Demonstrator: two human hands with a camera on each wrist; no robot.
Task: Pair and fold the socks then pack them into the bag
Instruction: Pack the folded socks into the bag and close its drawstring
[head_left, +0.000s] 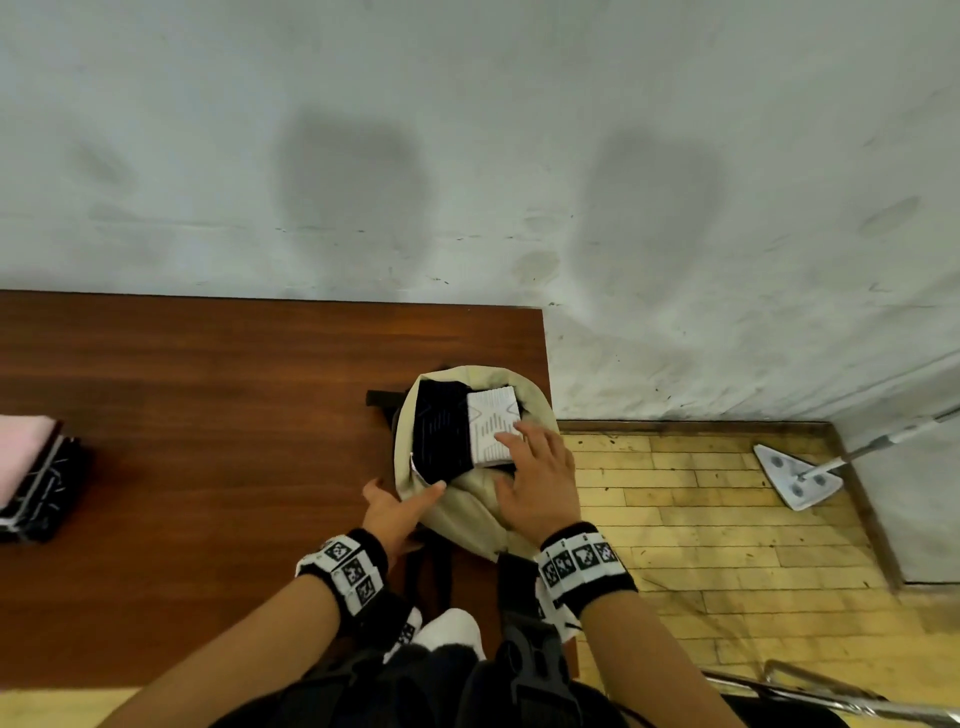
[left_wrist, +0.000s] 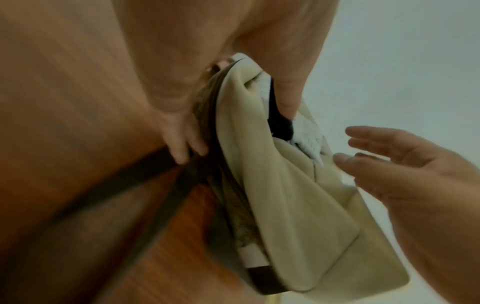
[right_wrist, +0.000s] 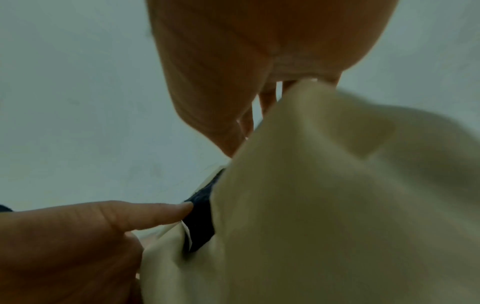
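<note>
Worktop (head_left: 208, 389), brown, fills my left half of the head view. Bag (head_left: 467, 514), beige, sits at its 3 o'clock edge, mouth open toward 12. Inside it: black pair (head_left: 441, 431) at 9 o'clock of the opening, white pair (head_left: 491, 421) touching it at 3. So I judge two folded pairs packed. Stack (head_left: 36, 478) of more folded socks, pink on top and black patterned below, lies at the worktop's 9 o'clock edge, well apart from the bag; that's what's left to pack, count unclear.

Right hand (head_left: 540, 483): grip released, fingers straight, tips resting on the white pair, probably pressing it in. Left hand (head_left: 395, 512): grip also released, one finger extended onto the bag rim by the black pair, the others against the bag's side, holding the mouth open.
</note>
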